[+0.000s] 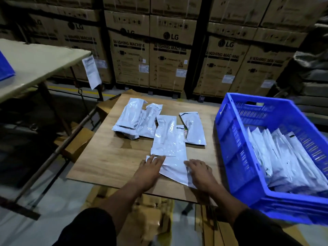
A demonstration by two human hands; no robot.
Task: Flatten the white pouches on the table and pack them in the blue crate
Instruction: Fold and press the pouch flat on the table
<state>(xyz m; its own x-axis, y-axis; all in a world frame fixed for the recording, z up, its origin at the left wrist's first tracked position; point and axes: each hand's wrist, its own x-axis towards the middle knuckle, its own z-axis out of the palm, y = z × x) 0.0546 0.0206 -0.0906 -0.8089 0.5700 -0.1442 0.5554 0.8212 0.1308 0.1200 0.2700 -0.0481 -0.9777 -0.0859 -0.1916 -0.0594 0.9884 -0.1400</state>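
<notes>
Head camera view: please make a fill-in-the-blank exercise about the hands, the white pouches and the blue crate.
1. Both hands, the left hand and the right hand, press flat on the nearest white plastic pouch on the ____ table.
2. The blue plastic crate stands to the ____ of the table.
3. The crate already holds white ____.

Missing words: wooden; right; pouches

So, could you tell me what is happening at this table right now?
A person is flattening a white pouch on the wooden table, the left hand and right hand lying flat on its two sides. Several more pouches lie loose further back on the table, not yet packed. The blue crate at the right already holds a row of pouches.
</notes>
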